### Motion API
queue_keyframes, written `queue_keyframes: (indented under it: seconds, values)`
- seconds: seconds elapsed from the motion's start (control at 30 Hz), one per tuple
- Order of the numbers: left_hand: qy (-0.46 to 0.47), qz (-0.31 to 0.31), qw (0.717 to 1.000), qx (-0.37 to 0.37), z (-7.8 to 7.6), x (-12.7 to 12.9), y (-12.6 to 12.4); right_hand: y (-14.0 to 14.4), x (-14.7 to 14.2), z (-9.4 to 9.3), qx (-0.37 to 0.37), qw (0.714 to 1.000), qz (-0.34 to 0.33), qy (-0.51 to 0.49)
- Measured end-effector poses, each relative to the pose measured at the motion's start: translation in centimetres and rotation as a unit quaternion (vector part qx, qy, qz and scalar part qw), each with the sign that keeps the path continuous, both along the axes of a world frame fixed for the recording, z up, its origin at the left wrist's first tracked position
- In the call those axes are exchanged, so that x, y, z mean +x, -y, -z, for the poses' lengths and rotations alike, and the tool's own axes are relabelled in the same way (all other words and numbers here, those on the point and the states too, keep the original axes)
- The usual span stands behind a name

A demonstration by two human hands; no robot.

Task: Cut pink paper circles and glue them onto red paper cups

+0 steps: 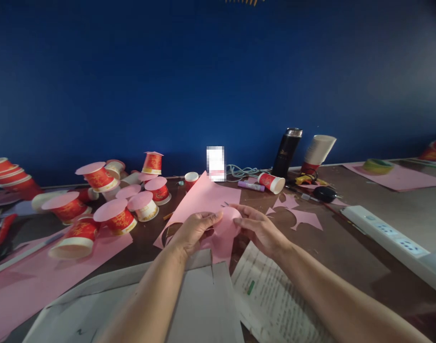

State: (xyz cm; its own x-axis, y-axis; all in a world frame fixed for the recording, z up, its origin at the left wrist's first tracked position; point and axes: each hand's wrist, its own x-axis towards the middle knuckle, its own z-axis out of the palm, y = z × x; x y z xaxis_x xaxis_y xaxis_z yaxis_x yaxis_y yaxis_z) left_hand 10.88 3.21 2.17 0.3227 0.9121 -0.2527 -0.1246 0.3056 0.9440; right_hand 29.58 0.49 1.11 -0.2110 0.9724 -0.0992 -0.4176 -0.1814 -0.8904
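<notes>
A single head-worn camera looks forward and slightly down from the near edge of the surface (346, 247). It faces the blue wall (218, 76) at the far side, which fills the upper half of the view. Both forearms enter from the bottom, near the lens, and the surface spreads wide to left and right.

Dim overall, colours muted and slightly grainy. Brightest on the table (346, 247) at right, light falling from upper right; blue wall (203, 71) darkening toward the left and corners. Soft, weak shadows under the paper cups (114, 216). Strong wide-angle bending at the edges, forearms stretched. Mild blur throughout; one pixelated patch (215, 163) at centre.
</notes>
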Motion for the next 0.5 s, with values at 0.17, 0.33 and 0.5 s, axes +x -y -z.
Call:
queue_keyframes:
  seconds: [0.17,0.33,0.5]
  values:
    - [0.036,0.065,0.996,-0.039,0.2,0.1,-0.2,0.1,0.0,-0.1,0.001,1.0,0.006,0.013]
    - [0.037,-0.014,0.999,-0.019,1.1,0.4,-0.7,-0.7,0.6,0.1,0.029,0.994,0.08,0.073]
    - [-0.014,-0.13,0.991,0.033,3.2,0.4,-2.1,-3.3,4.1,0.6,0.074,0.916,0.349,0.185]
